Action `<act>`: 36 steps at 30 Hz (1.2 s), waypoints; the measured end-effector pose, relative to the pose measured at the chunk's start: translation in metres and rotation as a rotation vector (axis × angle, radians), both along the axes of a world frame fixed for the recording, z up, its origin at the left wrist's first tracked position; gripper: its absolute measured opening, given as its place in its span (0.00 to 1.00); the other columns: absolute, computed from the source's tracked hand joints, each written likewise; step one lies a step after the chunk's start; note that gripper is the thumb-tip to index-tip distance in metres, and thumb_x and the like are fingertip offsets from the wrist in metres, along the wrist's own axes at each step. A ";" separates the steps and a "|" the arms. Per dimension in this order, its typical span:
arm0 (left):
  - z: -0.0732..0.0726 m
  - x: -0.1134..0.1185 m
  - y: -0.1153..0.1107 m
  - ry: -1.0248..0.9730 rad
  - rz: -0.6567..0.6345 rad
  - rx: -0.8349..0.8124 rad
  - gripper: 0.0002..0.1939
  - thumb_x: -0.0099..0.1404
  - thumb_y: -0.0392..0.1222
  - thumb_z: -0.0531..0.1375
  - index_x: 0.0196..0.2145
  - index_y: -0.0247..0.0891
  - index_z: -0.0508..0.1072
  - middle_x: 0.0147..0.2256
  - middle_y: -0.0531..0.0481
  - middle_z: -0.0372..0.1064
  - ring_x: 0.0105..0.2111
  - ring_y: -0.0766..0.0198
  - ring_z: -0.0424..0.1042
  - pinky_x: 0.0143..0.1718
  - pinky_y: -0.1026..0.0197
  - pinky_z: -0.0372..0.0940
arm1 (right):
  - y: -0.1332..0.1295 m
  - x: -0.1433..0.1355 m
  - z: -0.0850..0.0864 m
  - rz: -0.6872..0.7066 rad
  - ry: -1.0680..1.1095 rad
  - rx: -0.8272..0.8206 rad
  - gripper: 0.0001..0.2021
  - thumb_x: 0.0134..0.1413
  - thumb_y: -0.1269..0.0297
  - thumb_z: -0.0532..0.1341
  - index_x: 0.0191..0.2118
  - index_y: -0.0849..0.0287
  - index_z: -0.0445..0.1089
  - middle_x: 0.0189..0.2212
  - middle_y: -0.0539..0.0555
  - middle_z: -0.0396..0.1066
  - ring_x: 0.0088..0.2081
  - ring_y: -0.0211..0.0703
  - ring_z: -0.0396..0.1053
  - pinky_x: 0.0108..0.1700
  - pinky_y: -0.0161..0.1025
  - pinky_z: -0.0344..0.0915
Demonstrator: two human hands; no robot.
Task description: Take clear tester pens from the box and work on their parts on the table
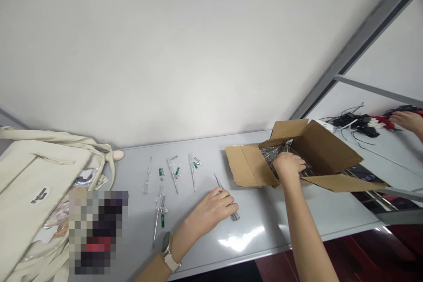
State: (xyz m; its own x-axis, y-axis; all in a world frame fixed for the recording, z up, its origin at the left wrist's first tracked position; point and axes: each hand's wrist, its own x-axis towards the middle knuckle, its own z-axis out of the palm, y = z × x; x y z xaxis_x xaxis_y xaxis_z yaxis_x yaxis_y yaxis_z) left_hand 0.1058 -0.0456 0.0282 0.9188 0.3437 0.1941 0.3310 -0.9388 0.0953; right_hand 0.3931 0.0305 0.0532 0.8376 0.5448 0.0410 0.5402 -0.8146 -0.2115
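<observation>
My left hand (216,209), with a watch on its wrist, is closed on a clear-handled tester screwdriver (235,216) lying on the grey table. My right hand (288,165) reaches into an open cardboard box (249,165) that holds many clear screwdrivers (271,153); what its fingers touch is hidden. Left of my left hand lie several screwdrivers with clear handles, one of them (192,172) nearest the box. Small springs and green pieces (163,220) lie beside them.
A cream bag (49,172) covers the table's left end, with a blurred patch in front of it. Behind the box, past a grey metal frame (330,72), are black cables (360,123) and another person's hand (405,119). A white wall rises behind the table (264,233).
</observation>
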 end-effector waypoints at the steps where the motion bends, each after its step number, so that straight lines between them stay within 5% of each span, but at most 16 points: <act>1: 0.000 0.000 0.000 0.000 -0.001 0.001 0.10 0.68 0.25 0.51 0.38 0.38 0.65 0.36 0.52 0.68 0.41 0.64 0.66 0.45 0.60 0.56 | -0.001 0.000 0.002 0.001 0.007 0.011 0.23 0.53 0.74 0.51 0.53 0.76 0.68 0.50 0.83 0.66 0.54 0.69 0.65 0.46 0.61 0.63; 7: -0.001 0.000 0.000 -0.030 -0.020 0.069 0.09 0.69 0.26 0.51 0.38 0.37 0.66 0.35 0.52 0.68 0.39 0.65 0.67 0.46 0.61 0.58 | -0.007 -0.009 0.019 -0.048 0.004 0.110 0.22 0.53 0.77 0.49 0.54 0.79 0.62 0.46 0.87 0.67 0.53 0.71 0.67 0.49 0.63 0.61; 12: 0.006 0.005 -0.004 -0.203 -0.062 0.194 0.09 0.70 0.28 0.52 0.44 0.36 0.68 0.34 0.51 0.68 0.39 0.66 0.68 0.47 0.60 0.60 | -0.028 -0.031 0.050 0.086 -0.078 0.264 0.20 0.57 0.75 0.47 0.54 0.76 0.56 0.43 0.79 0.70 0.46 0.67 0.71 0.47 0.58 0.62; 15: 0.017 0.009 -0.010 -0.291 -0.015 0.263 0.13 0.67 0.25 0.53 0.45 0.36 0.69 0.31 0.51 0.66 0.35 0.66 0.67 0.45 0.60 0.63 | -0.046 -0.049 0.073 0.300 -0.008 0.515 0.15 0.64 0.66 0.46 0.52 0.67 0.58 0.36 0.68 0.71 0.35 0.57 0.72 0.37 0.49 0.64; 19: 0.032 0.002 -0.012 -0.353 0.094 0.274 0.10 0.66 0.26 0.51 0.40 0.35 0.69 0.30 0.49 0.64 0.30 0.65 0.63 0.33 0.61 0.62 | -0.065 -0.079 0.085 0.791 0.533 0.669 0.17 0.67 0.51 0.48 0.54 0.56 0.59 0.22 0.47 0.63 0.21 0.38 0.62 0.28 0.36 0.60; 22: 0.041 -0.015 -0.006 -0.434 0.201 0.236 0.10 0.64 0.29 0.48 0.34 0.35 0.68 0.27 0.49 0.62 0.28 0.62 0.61 0.30 0.59 0.59 | -0.073 -0.100 0.076 1.050 0.946 0.548 0.19 0.66 0.49 0.50 0.54 0.56 0.62 0.19 0.43 0.56 0.18 0.33 0.53 0.22 0.31 0.53; 28: 0.042 -0.061 0.014 -0.488 0.576 0.347 0.09 0.63 0.43 0.58 0.27 0.38 0.64 0.24 0.51 0.60 0.27 0.62 0.60 0.29 0.59 0.56 | -0.067 -0.121 0.038 1.234 1.301 0.322 0.21 0.67 0.48 0.48 0.43 0.60 0.67 0.18 0.43 0.56 0.17 0.30 0.52 0.21 0.30 0.52; 32: 0.032 -0.079 0.027 -0.471 0.642 0.458 0.17 0.64 0.41 0.61 0.22 0.40 0.59 0.19 0.57 0.53 0.21 0.67 0.56 0.26 0.62 0.52 | -0.054 -0.134 0.014 1.340 1.501 0.226 0.18 0.64 0.47 0.54 0.39 0.60 0.65 0.15 0.40 0.54 0.15 0.29 0.53 0.21 0.30 0.52; 36: 0.025 -0.086 0.030 -0.465 0.650 0.405 0.14 0.66 0.35 0.57 0.23 0.39 0.60 0.19 0.58 0.55 0.20 0.68 0.57 0.24 0.63 0.51 | -0.047 -0.148 0.003 1.390 1.528 0.112 0.18 0.62 0.47 0.56 0.39 0.60 0.66 0.16 0.41 0.56 0.15 0.28 0.49 0.20 0.30 0.46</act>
